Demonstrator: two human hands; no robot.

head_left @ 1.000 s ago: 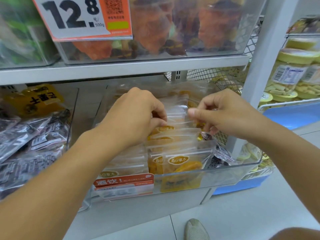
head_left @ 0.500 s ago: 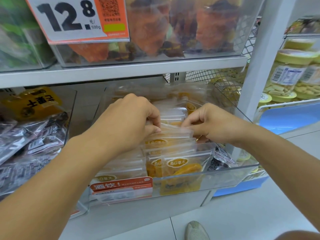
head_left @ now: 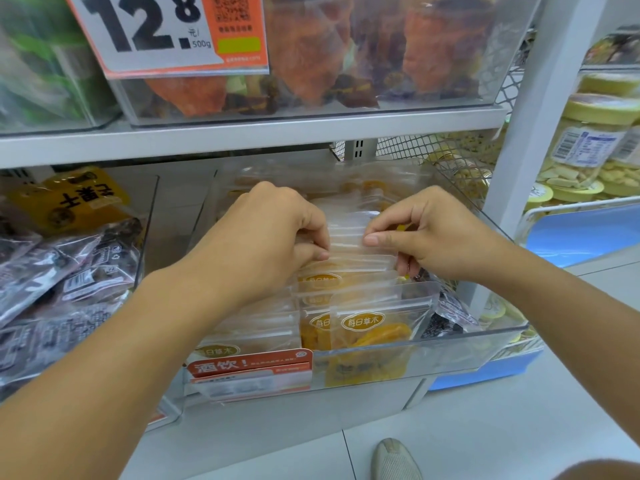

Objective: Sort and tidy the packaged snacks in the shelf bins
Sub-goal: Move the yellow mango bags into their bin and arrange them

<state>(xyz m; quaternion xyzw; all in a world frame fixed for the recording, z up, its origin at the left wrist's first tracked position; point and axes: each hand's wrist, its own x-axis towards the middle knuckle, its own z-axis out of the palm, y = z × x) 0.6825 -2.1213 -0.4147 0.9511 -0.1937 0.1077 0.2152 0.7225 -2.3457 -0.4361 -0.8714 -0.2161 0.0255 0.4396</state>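
Observation:
A clear plastic bin (head_left: 485,344) on the lower shelf holds several clear pouches of yellow dried fruit (head_left: 367,327) standing in rows. My left hand (head_left: 273,237) pinches the left top edge of a stack of pouches (head_left: 346,233) in the middle of the bin. My right hand (head_left: 426,233) pinches the right top edge of the same stack, thumb in front. A few dark packets (head_left: 450,317) lie at the bin's right side.
A bin of dark purple snack packets (head_left: 65,282) and a yellow bag (head_left: 72,199) sits to the left. Above, a clear bin of orange dried fruit (head_left: 311,57) carries a 12.8 price tag (head_left: 166,32). Jars (head_left: 588,140) stand at right. My shoe (head_left: 394,459) shows below.
My right hand moved in from the right and now pinches the pouch tops alongside my left hand. The camera shifted slightly closer.

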